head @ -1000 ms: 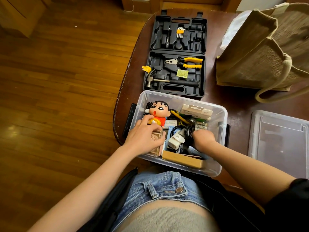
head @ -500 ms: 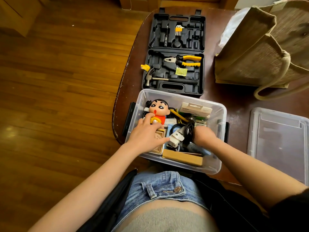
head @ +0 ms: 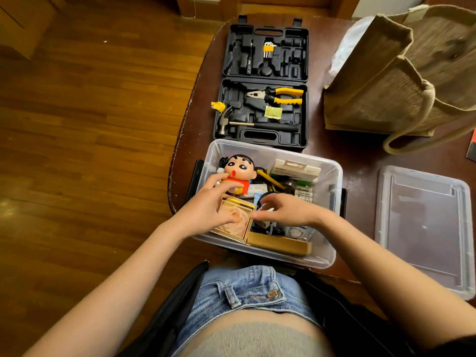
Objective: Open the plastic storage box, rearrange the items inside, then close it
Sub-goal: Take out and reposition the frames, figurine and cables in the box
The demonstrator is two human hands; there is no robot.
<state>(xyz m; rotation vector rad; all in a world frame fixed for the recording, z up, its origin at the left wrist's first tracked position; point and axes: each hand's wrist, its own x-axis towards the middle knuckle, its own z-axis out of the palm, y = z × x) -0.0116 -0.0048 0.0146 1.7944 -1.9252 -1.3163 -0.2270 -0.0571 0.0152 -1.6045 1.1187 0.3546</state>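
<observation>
On the brown table (head: 360,161), left hand (head: 206,210) grips gold-framed box (head: 235,219); right hand (head: 288,211) hovers loosely spread

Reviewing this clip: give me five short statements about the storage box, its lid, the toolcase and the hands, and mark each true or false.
1. The storage box is open, and its lid lies on the table to its right. True.
2. The toolcase beyond the box is closed. False: it lies open, with pliers and a hammer showing.
3. The left hand holds a gold-framed clear box. True.
4. The cartoon figure stands on the table outside the box. False: it is inside, at the far left.
5. The right hand rests on the lid. False: it is over the box contents, fingers spread.
</observation>
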